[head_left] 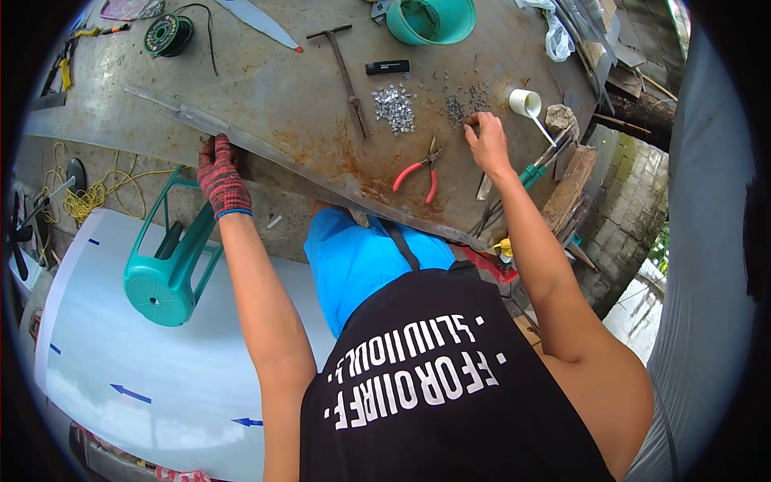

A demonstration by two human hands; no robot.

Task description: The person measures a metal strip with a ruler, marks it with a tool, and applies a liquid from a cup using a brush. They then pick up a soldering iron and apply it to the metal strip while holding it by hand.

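Observation:
My left hand [221, 178], in a red and black knit glove, is closed on the near edge of the rusty metal table [273, 88]. My bare right hand [488, 145] has its fingers bent together at a scatter of small dark metal bits [456, 109]; whatever is between the fingertips is too small to make out. Left of it lies a heap of shiny silver bits [393, 109]. Red-handled pliers [418, 170] rest below these piles. Above the right hand, a small white cup [524, 103] lies tipped, with a white strip at its mouth.
A T-handled metal rod [347, 76], a black lighter-sized block [388, 67], a green bucket [430, 20] and a wire spool [169, 34] occupy the table. Wood scraps [572, 189] line its right side. A green stool [161, 289] lies tipped below left, near yellow rope [92, 197].

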